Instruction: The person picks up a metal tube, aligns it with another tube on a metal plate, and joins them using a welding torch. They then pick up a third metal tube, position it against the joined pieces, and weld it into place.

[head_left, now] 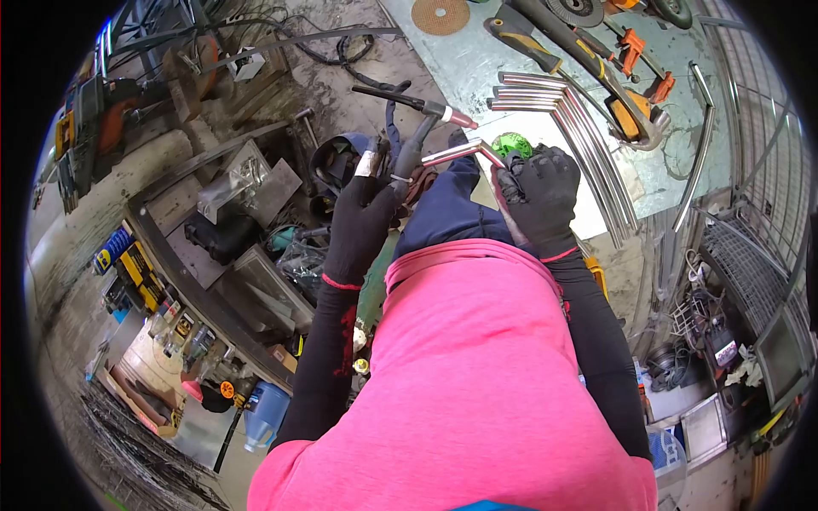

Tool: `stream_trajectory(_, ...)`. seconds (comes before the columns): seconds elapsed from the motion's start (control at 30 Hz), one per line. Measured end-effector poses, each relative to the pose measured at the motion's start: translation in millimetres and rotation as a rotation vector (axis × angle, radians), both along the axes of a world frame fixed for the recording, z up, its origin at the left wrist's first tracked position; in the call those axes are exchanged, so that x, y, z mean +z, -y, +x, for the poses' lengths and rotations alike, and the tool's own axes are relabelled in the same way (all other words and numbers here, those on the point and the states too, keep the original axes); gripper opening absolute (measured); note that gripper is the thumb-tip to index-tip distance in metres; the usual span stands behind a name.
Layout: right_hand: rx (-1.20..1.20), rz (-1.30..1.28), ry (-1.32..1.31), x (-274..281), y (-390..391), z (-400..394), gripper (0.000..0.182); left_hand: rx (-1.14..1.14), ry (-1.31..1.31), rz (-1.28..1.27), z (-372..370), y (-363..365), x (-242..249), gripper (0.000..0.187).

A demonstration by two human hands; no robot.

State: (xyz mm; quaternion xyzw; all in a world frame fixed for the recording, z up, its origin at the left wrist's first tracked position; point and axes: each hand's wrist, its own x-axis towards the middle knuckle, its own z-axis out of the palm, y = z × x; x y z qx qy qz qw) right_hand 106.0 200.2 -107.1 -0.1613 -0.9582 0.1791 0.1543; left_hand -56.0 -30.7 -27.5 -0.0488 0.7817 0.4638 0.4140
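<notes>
My left hand [362, 213], in a black glove with silver wrapping on one finger, is closed around the handle of a TIG welding torch [415, 149]. The torch's pink cup [461, 119] points right, above a bent shiny metal tube [452, 154] and apart from it. My right hand [543, 189], also gloved in black, has its fingers wrapped around this tube near its bend. Part of the tube is hidden under that hand. A green round object [511, 144] lies just beyond the right fingers. Several similar bent tubes [588, 157] lie side by side on the metal table to the right.
On the metal table [460, 53] lie a cutting disc [440, 14], a hammer [652, 132], an orange clamp [631, 53] and another bent tube [697, 145]. Left of me stands a cluttered open bench frame [200, 298]. A cable [341, 55] trails across the floor ahead.
</notes>
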Motion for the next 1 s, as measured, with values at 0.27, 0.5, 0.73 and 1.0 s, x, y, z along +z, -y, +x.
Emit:
stream_trajectory(0.27,-0.042,0.028,-0.008,-8.7,19.3,18.0,0.028,-0.085,0.087,-0.023,-0.6,14.8,-6.3,0.045)
stream_trajectory(0.5,-0.098,0.105,0.048,5.1,20.2,46.2,0.028,-0.16,0.012,0.017,-3.1,27.8,-22.2,0.031)
stream_trajectory(0.73,-0.089,0.175,0.101,6.3,-12.7,74.4,0.031,-0.237,-0.056,0.012,4.6,15.6,-9.2,0.037)
stream_trajectory(1.0,-0.04,0.085,0.062,13.9,-20.2,76.7,0.027,-0.104,0.062,0.003,47.3,-5.4,8.1,0.033)
